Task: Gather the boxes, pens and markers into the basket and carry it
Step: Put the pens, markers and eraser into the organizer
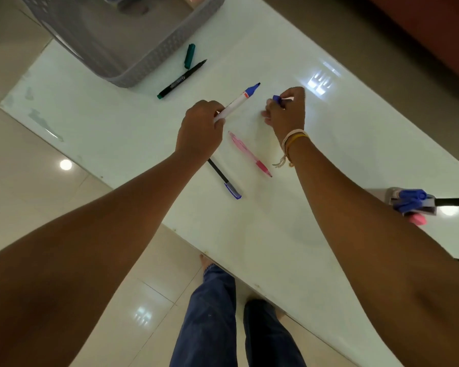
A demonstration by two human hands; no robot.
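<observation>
Left hand (200, 128): fingers curled round the barrel of a white marker (236, 103), gripped near its tail end. The marker is uncapped; its blue collar and dark tip point up and away from the hand, above the table (316, 181).

Right hand (285, 109): fingers curled, pinching a small blue cap (277, 99) between thumb and fingertips, just right of the marker's tip, not touching it. Thread bracelets (293, 140) circle the right wrist.

Between the forearms, lying flat on the glossy white table: a pink pen (249, 154), slanting, and beside it to the left a black pen with a blue cap (224, 179); its upper end is hidden under the left wrist. The two pens lie apart.

Farther out, near the basket: a black marker with green end (182, 79), uncapped, and its green cap (189, 56) lying separately just beside its tip end.

Grey perforated basket (154, 56) stands at the far left corner of the table, partly cut off by the frame. Contents blurred; cannot tell what they are.

At the right edge, behind the right forearm: a grey holder (382, 193) with blue, black and pink items bunched in it; cannot tell them apart.

Below the table edge: tiled floor (37, 181), blue trouser legs (210, 313).
</observation>
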